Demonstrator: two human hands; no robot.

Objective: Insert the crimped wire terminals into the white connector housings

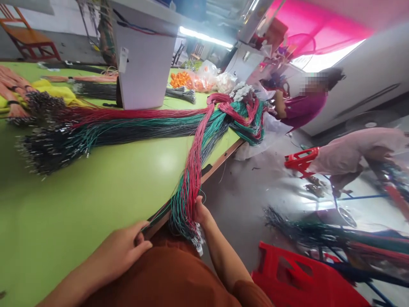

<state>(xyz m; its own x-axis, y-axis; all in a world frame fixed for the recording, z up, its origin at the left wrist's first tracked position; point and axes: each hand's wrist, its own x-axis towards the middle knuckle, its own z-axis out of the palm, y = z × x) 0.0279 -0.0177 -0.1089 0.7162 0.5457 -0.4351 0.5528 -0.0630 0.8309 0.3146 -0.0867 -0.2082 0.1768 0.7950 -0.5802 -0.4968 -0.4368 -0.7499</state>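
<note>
A thick bundle of red, green and dark wires (191, 170) runs across the green table (79, 204) and hangs over its near edge. My right hand (200, 211) is closed round the hanging end of that bundle, just above its white connector tips (198, 243). My left hand (123, 249) rests on the table's near edge, thumb and fingers pinched on a few thin wires that lead toward the bundle.
More wire bundles (47, 145) lie at the left of the table, with a white box (145, 64) and bags of orange parts (182, 79) behind. Two other people (303, 106) work at the right. Red plastic stools (300, 277) and wires lie on the floor.
</note>
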